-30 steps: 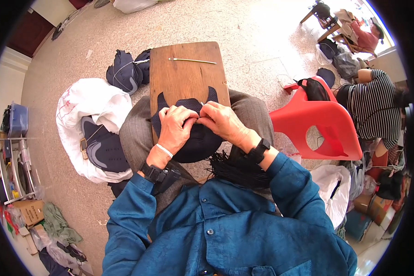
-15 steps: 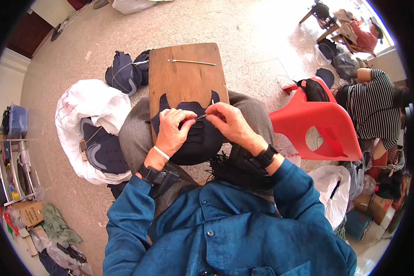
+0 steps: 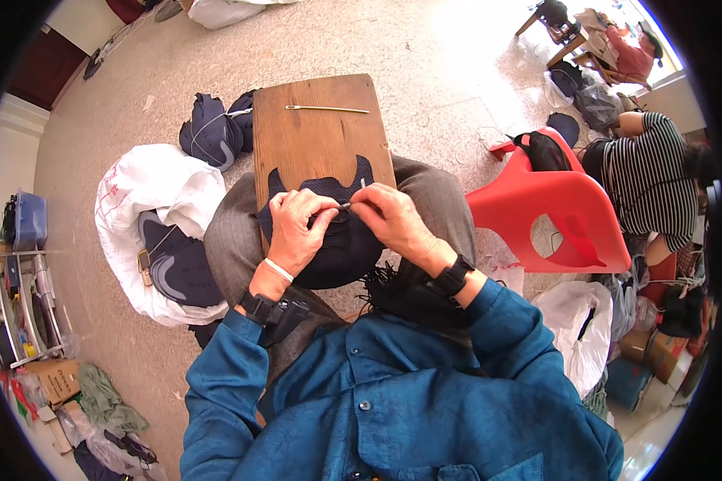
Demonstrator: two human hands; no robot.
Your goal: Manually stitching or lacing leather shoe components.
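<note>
Dark navy fabric piece (image 3: pixel 357 242), shaped like a shoe upper, with a mesh-like texture, two pointed horns at the far end, a rounded end toward the body, and dark cord loops along the middle. Laid over the near part of a brown wooden surface (image 3: pixel 313 144) in the lap, beneath both hands. Above its centre, a short dark cord (image 3: pixel 344 206), pinched from two sides: by thumb and forefinger of the left hand (image 3: pixel 298 231), and by the fingertips of the right hand (image 3: pixel 395 223). Just beyond the right fingers, a thin pale tip (image 3: pixel 363 183), too small to identify.

Farther up the surface, a slim needle (image 3: pixel 327 109) lying crosswise. Nearer the body, a fringe of black cords (image 3: pixel 381 289). To the left, on a pale speckled floor (image 3: pixel 449 104), a white bag (image 3: pixel 164 176) holding dark grey-trimmed pieces (image 3: pixel 180 268); beyond it, a tied dark bundle (image 3: pixel 208 132). To the right, a red plastic chair (image 3: pixel 569 196), then a person in a striped top (image 3: pixel 654 180).

Far edge of the surface in full view; near edge hidden under the fabric piece. Bare wood between needle and horns. On either side, grey-trousered knees (image 3: pixel 234 216), close beside bag and chair. Ahead, a broad stretch of floor.
</note>
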